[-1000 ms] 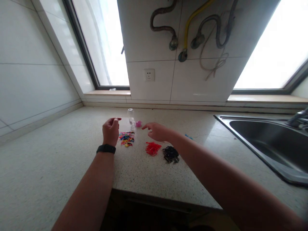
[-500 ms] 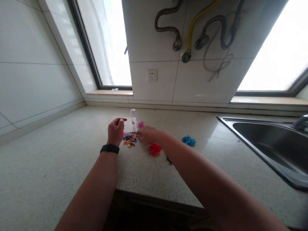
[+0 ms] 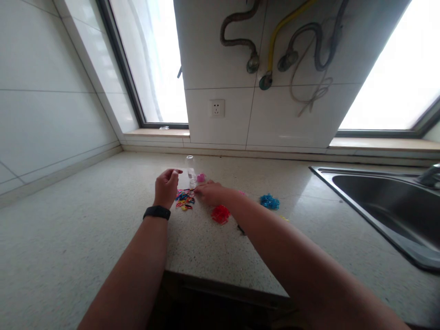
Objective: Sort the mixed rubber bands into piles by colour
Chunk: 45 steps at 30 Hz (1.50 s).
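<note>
My left hand [image 3: 166,187], with a black band on its wrist, hovers over the speckled counter [image 3: 85,220], thumb and forefinger pinched on the edge of a thin clear bag [image 3: 182,179]. Just right of it lies a mixed pile of coloured small bands [image 3: 184,199]. My right hand [image 3: 212,192] rests low at that pile's right edge, fingers curled toward it; what they hold is hidden. A small clear bottle [image 3: 190,175] and a pink lump [image 3: 201,177] stand behind. A red pile [image 3: 220,213] and a blue pile [image 3: 270,201] lie to the right.
A steel sink [image 3: 385,206] with a tap [image 3: 429,176] fills the right side. The counter's front edge drops off near my elbows. Behind are a tiled wall, a socket [image 3: 217,108], hoses [image 3: 275,41] and two bright windows.
My right hand moved left from above the red pile to the mixed pile's edge and lowered. The view shifted, so the blue pile shows and my arm covers the black pile. The left hand stayed.
</note>
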Tool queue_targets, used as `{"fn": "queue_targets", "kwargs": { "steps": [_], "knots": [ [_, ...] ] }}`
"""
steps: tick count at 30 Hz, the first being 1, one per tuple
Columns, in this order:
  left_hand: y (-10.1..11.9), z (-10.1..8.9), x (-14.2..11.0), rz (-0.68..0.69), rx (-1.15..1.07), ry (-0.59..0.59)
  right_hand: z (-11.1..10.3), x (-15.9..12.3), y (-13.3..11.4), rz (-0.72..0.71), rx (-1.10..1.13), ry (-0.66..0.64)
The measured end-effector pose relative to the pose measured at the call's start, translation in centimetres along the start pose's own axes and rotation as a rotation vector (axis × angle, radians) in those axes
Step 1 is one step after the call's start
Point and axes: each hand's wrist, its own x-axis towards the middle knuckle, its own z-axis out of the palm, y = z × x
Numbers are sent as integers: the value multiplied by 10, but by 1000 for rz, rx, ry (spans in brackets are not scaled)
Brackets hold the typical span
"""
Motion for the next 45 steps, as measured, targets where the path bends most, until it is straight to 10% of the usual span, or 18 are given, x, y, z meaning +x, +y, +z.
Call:
{"fn": "queue_targets", "kwargs": {
  "steps": [18, 36, 45],
  "knots": [
    [0, 1, 0, -6, -10, -31, 1, -7, 5, -16, 41, 58],
    [-4, 5, -1, 14, 12, -66, -27, -120, 41, 123, 842, 760],
    [-1, 6, -2, 29, 63, -72, -29, -163, 49, 86, 1143, 859]
  ]
}}
